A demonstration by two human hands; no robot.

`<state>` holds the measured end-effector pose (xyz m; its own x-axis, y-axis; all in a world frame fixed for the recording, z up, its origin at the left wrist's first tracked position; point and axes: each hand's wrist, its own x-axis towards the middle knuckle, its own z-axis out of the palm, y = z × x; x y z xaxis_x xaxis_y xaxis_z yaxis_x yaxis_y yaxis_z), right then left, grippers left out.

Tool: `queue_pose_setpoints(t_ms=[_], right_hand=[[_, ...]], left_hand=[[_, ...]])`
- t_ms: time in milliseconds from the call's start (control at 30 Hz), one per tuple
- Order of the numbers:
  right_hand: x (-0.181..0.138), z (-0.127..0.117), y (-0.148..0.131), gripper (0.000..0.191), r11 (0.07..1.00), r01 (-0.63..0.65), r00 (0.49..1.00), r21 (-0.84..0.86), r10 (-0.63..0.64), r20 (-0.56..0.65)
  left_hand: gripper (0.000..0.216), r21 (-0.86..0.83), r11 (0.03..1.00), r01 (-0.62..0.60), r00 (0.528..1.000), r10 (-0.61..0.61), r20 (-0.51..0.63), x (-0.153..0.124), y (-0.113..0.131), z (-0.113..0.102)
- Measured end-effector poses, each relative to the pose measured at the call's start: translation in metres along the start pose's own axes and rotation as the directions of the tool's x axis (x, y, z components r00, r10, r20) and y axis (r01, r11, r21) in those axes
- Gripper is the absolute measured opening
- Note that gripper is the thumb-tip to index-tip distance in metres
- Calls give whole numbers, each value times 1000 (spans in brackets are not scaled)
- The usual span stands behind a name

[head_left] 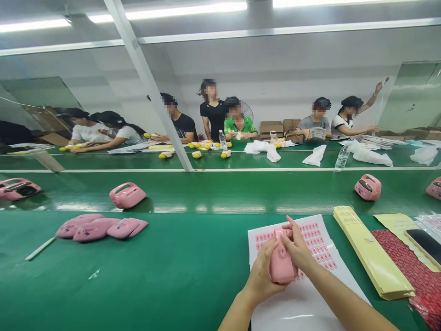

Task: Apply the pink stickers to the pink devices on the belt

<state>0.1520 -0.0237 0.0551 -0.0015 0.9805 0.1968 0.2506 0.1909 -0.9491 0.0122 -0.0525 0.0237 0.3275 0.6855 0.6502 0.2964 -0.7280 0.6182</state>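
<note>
My left hand (260, 276) is closed around a small pink device with a carry handle (284, 267), which looks like a portable speaker. It is held tilted, one narrow side facing me. On that side sits a small oval sticker (282, 250). My right hand (299, 248) grips the device near its handle, thumb by the sticker and one finger pointing up. Under both hands lie white sheets (310, 299), the top one bearing rows of small pink oval stickers (313, 227). The device's far side is hidden.
Pink pouch-like pieces (98, 229) and a white pen-like stick (40, 249) lie left. Yellow folded paper (374, 257), red bubble wrap (401, 257) and a phone (425, 243) lie right. More pink devices (127, 195) stand on the green belt (241, 193). Several people sit beyond.
</note>
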Motion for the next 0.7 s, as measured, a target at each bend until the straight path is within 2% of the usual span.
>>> queue_pose_setpoints(t_ms=[67,133,200,233,267,300,367,433,500,567,600,700], right_hand=[[7,-12,2,43,996,-83,994,34,80,75],[10,-26,1,36,984,-174,955,48,157,251],[11,-37,-2,37,951,-301,875,68,248,415],[12,-42,-5,39,929,-357,851,94,283,443],[15,-46,-10,41,911,-391,851,133,302,430],[19,-49,-14,42,904,-391,872,174,303,383],[35,-56,-25,40,938,-295,942,183,253,219],[59,-61,-34,33,987,-158,987,41,157,19],[88,-64,-36,24,980,-105,982,-167,75,-173],[117,-64,-32,15,946,-136,957,-295,49,-284],[130,-64,-27,11,933,-162,948,-321,57,-312],[161,-64,-6,3,903,-235,929,-359,99,-358]], left_hand=[[92,-149,982,114,993,-113,13,-1,5,-3],[93,-350,917,194,980,-200,20,-1,10,-7],[97,-520,831,195,976,-219,16,0,12,-10],[99,-564,805,185,977,-215,14,1,11,-11],[98,-571,799,185,976,-218,11,2,9,-11],[94,-538,818,202,972,-236,6,3,5,-10],[77,-367,887,280,944,-324,-65,5,-5,-9],[61,-194,887,419,859,-456,-232,7,-17,-8],[55,-159,823,546,735,-561,-381,9,-30,-8],[53,-222,755,617,634,-644,-428,10,-40,-9],[53,-256,731,632,606,-672,-425,10,-45,-9],[51,-348,677,648,564,-734,-379,11,-51,-9]])
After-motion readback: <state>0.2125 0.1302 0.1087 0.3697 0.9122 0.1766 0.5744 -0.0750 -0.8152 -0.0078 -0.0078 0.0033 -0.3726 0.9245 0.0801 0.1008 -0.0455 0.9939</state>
